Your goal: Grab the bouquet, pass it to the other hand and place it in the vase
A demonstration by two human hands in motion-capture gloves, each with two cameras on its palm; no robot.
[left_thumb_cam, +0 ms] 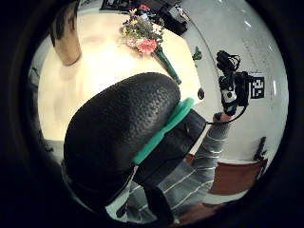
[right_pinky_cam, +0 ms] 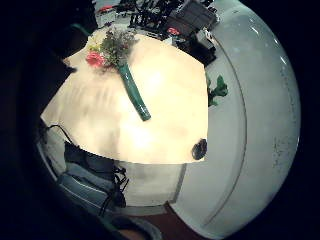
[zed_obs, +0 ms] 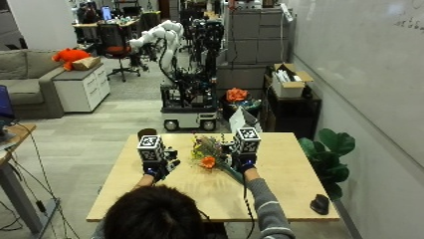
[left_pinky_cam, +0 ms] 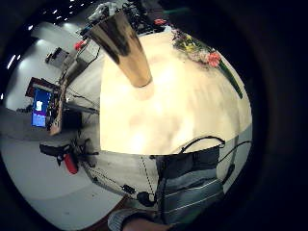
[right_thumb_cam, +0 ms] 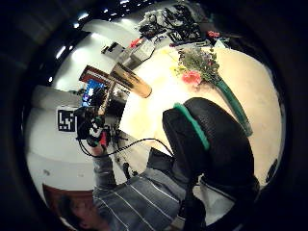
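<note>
Wooden table (zed_obs: 278, 191) bears bouquet (zed_obs: 209, 152) and vase (left_pinky_cam: 122, 45).

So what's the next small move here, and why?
Probably lower the right hand onto the bouquet's green stem wrap and grip it. The bouquet lies flat on the table, untouched, nearest that hand; both hands hover above it holding nothing, and the vase stands by the left hand.

A small black rounded object (zed_obs: 320, 203) lies near the right front corner of the light wooden table (zed_obs: 285, 174), a green leafy potted plant (zed_obs: 330, 154) stands beside that edge, and a grey sofa (zed_obs: 23, 82) holds an orange plush toy (zed_obs: 68, 55).
</note>
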